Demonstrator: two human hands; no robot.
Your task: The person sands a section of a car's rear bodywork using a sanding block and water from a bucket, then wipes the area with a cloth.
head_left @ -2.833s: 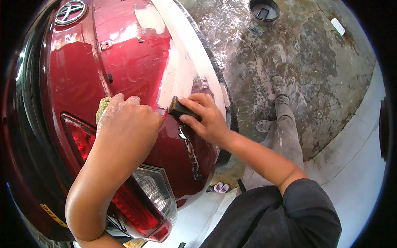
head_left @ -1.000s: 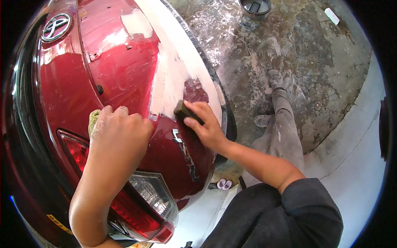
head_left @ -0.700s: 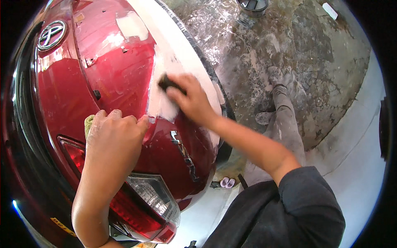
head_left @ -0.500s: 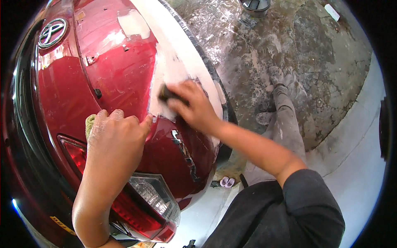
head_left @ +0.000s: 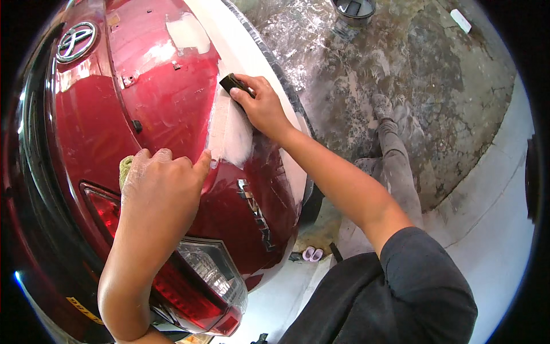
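The car (head_left: pixel 91 114) has red paint with pale filler (head_left: pixel 234 129) along its right edge and a separate pale patch above. The wet, stained floor (head_left: pixel 452 103) meets a whitish wall (head_left: pixel 487 200). A dark bucket (head_left: pixel 356 22) stands on the floor.

A round chrome emblem (head_left: pixel 76 42) is fixed near the top; chrome lettering (head_left: pixel 255 213) sits below the filler. A yellow plate (head_left: pixel 85 310) shows dark characters at lower left.

The right hand (head_left: pixel 262 104) pinches the dark block (head_left: pixel 231 83) on the filler, thumb opposite fingers. The left hand (head_left: pixel 166 180) is curled around a green pad (head_left: pixel 125 169), one digit extended toward the filler's lower edge.
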